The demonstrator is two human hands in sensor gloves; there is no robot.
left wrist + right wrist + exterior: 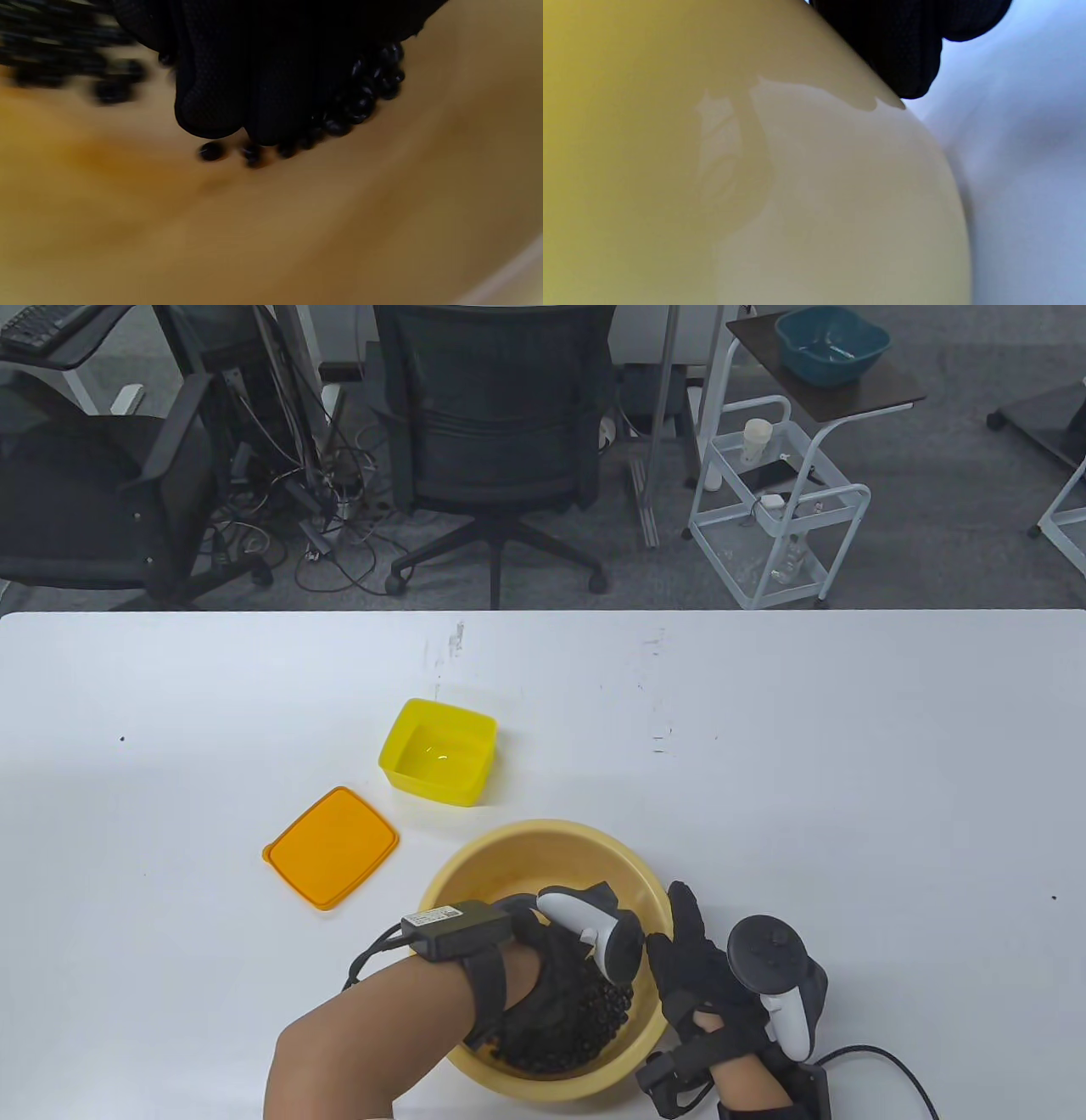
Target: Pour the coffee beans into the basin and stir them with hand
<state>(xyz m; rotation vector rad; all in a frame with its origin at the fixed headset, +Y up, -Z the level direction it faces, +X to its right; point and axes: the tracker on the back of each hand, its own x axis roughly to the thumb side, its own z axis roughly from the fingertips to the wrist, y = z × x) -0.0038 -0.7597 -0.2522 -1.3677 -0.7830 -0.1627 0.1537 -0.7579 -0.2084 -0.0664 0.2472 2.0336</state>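
Observation:
A tan-yellow basin [543, 833] stands near the table's front edge with dark coffee beans [604, 1014] heaped in its near half. My left hand [556, 980] is down inside the basin, its gloved fingers [237, 84] straight and together, pushing through the beans [365, 93] over the basin floor [254, 233]. My right hand [679, 937] grips the basin's right rim, thumb over the edge and fingers [903, 46] along the outer wall [755, 178]. The yellow box [439, 751] behind the basin is empty.
An orange lid [331, 847] lies flat left of the basin, in front of the yellow box. White table [1031, 178] stretches to the right and back. Office chairs and a white cart [776, 517] stand beyond the far edge.

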